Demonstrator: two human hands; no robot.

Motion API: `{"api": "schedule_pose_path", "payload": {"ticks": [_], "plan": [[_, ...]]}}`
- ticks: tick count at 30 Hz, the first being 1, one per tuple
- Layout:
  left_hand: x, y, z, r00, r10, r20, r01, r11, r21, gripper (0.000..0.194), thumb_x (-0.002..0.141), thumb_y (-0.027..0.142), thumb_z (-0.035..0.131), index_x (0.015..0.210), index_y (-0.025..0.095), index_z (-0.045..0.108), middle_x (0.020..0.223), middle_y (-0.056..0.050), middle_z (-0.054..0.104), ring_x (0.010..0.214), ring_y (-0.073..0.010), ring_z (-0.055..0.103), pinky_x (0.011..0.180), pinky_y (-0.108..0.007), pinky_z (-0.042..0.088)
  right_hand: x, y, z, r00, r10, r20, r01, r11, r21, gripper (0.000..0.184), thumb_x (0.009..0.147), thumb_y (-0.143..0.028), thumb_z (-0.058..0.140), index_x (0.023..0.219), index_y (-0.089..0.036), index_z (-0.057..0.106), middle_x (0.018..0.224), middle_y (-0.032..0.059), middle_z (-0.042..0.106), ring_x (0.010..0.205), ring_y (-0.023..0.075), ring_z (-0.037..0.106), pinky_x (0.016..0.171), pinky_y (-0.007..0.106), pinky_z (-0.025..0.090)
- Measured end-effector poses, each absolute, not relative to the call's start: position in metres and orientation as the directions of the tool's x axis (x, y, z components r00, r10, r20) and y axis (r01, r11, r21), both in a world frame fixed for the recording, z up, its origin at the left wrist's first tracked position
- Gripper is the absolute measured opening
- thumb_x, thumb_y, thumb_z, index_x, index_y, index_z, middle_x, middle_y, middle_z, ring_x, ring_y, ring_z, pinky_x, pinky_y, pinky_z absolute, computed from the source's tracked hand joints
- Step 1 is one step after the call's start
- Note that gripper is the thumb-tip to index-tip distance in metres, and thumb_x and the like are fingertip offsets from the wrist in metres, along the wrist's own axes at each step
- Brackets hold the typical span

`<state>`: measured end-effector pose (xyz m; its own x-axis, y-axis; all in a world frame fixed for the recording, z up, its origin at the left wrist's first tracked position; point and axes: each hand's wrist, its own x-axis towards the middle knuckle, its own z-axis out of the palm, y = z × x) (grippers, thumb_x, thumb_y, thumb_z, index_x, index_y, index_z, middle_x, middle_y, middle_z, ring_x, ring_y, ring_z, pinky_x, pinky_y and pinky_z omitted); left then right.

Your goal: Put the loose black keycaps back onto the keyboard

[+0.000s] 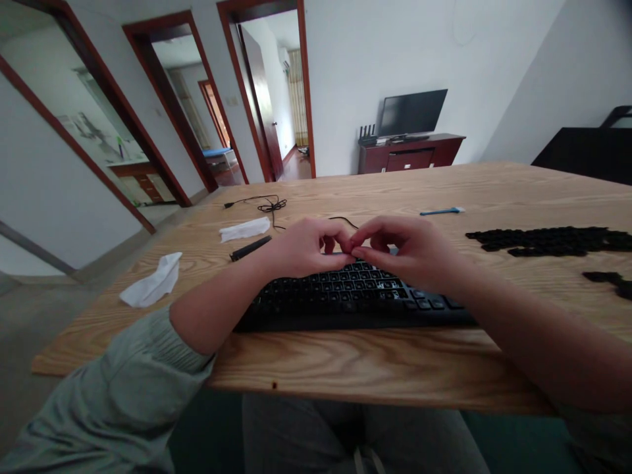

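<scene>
A black keyboard (345, 299) lies near the front edge of the wooden table (345, 368). Both hands hover over its far edge, fingertips meeting. My left hand (303, 247) is curled with fingers pinched together. My right hand (409, 250) is also pinched, thumb and fingers pressed against the left hand's tips. Something small seems held between them, too small to make out. A pile of loose black keycaps (548, 240) lies to the right of the keyboard, with a few more keycaps (612, 283) near the right edge.
A crumpled white tissue (153, 283) and a second tissue (244, 229) lie on the left. A black pen-like tool (249, 248), a coiled black cable (269, 205) and a blue tool (442, 211) rest farther back. Behind the table stand a TV (412, 113) on a cabinet and open doorways.
</scene>
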<state>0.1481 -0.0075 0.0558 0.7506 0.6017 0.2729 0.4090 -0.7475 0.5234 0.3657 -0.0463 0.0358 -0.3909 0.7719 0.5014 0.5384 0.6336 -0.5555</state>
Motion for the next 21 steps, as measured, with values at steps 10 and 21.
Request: {"api": "schedule_pose_path", "payload": {"ticks": [10, 21], "plan": [[0.144, 0.038, 0.049, 0.699, 0.686, 0.203, 0.376, -0.594, 0.711, 0.037, 0.085, 0.031, 0.065, 0.117, 0.014, 0.068, 0.082, -0.004, 0.069, 0.068, -0.0109, 0.060, 0.060, -0.023, 0.048, 0.436, -0.025, 0.039, -0.154, 0.837, 0.524, 0.721, 0.458, -0.520, 0.023, 0.090, -0.045, 0.061, 0.094, -0.024, 0.071, 0.064, 0.0019, 0.061, 0.056, 0.0153, 0.055, 0.053, 0.031, 0.043], [0.171, 0.012, 0.030, 0.689, 0.706, 0.163, 0.485, -0.617, 0.620, 0.021, 0.086, 0.025, 0.065, 0.106, 0.018, 0.069, 0.096, -0.005, 0.075, 0.085, -0.0148, 0.070, 0.075, -0.027, 0.056, 0.452, -0.027, 0.032, -0.225, 0.821, 0.524, 0.734, 0.497, -0.463, 0.027, 0.091, -0.044, 0.057, 0.092, -0.022, 0.072, 0.063, 0.0022, 0.062, 0.055, 0.0152, 0.054, 0.052, 0.031, 0.043]]}}
